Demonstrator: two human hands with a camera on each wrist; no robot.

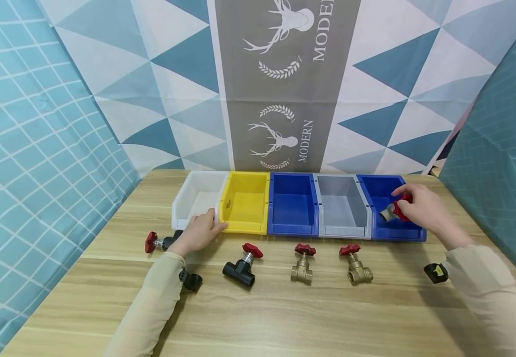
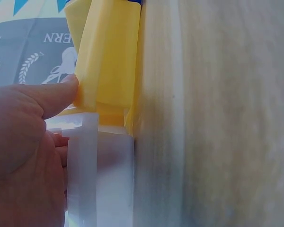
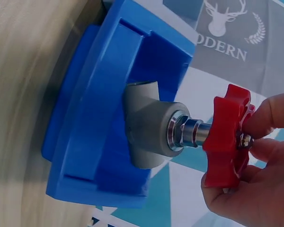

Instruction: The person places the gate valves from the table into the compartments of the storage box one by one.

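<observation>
My right hand grips the red handwheel of a valve with a grey tee-shaped body. The valve's body is over the rightmost blue bin, tilted toward its opening; whether it touches the bin is unclear. At the left end of the row, my left hand holds the front of the white bin, fingers curled behind its wall. The thumb of that hand presses against the neighbouring yellow bin. Part of the left fingers is hidden behind the white wall.
Between the hands stand another blue bin and a grey bin. In front lie two black valves, one partly behind the left hand, and two brass valves, all with red handwheels. A patterned cloth backs the table.
</observation>
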